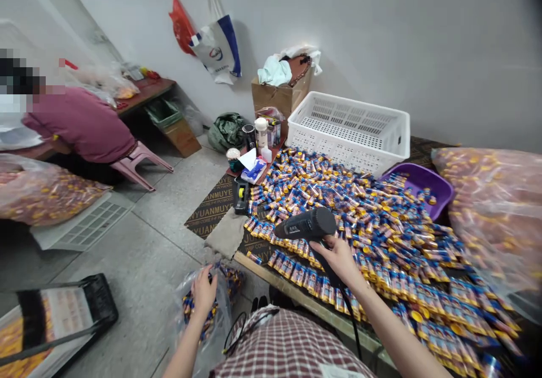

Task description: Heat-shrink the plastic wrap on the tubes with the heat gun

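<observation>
My right hand (337, 256) is closed around the handle of a black hair dryer (305, 224), held above the table with its barrel pointing left. Under it lie many small blue tubes with yellow ends (315, 197), some set in neat rows along the near edge (302, 273). Lower down on the left, my left hand (204, 289) reaches over a clear plastic bag (222, 316) holding more of these tubes. Its fingers are curled in, with something small and dark at the fingertips that I cannot make out.
Behind the tubes stand a white plastic crate (347, 126) and a purple basin (442, 189). A large filled plastic bag (491, 214) sits at right. A tape dispenser (241, 196) and tissue pack (254, 170) lie at the table's left. A co-worker (80, 121) sits far left.
</observation>
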Available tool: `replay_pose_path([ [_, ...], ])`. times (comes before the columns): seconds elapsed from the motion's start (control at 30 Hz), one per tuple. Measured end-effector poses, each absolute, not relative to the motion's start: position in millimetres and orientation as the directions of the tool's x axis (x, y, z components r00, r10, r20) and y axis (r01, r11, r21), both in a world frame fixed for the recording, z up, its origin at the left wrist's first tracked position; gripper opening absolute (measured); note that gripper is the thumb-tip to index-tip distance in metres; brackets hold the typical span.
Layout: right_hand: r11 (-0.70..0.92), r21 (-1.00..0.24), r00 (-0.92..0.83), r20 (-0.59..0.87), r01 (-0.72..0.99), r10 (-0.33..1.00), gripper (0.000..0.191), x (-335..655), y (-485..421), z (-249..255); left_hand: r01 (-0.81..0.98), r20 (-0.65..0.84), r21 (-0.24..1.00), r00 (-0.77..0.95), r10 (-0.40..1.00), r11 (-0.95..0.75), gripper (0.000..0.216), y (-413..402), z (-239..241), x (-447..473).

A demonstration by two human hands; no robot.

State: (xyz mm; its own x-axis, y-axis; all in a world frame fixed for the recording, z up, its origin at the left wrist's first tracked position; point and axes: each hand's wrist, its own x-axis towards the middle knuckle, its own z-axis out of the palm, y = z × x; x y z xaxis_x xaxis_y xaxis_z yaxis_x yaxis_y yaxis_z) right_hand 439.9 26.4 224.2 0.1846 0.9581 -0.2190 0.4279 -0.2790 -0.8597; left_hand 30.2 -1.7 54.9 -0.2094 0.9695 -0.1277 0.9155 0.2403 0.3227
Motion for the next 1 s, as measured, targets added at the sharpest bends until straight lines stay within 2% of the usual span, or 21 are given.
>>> replay_pose_path([
  [0.33,-0.15,-0.851,0.055,-0.142,0.504,0.988,0.034,374,90,209,0.864,-0.138,0.419,-0.245,0.96,0.281,0.036,-30,50,15],
  [0.47,-0.138,-0.836,0.032,-0.143,0.532,0.989,0.029,378,78,218,0.858,-0.173,0.422,-0.24,0.955,0.292,0.038,-39,44,9],
  [0.6,-0.191,-0.824,0.095,-0.167,0.533,0.981,0.029,411,34,236,0.872,-0.212,0.417,-0.183,0.96,0.258,0.034,-35,36,11],
  [0.7,-0.287,-0.832,0.21,-0.21,0.475,0.955,0.03,446,-12,249,0.892,-0.212,0.426,-0.067,0.975,0.154,0.033,-15,32,31],
  [0.83,-0.447,-0.815,0.427,-0.278,0.37,0.86,0.037,495,-84,262,0.873,-0.174,0.476,0.211,0.962,-0.105,0.034,28,37,94],
  [1.0,-0.606,-0.73,0.723,-0.229,0.315,0.652,0.04,541,-164,273,0.752,0.009,0.502,0.489,0.872,-0.427,0.028,72,66,207],
])
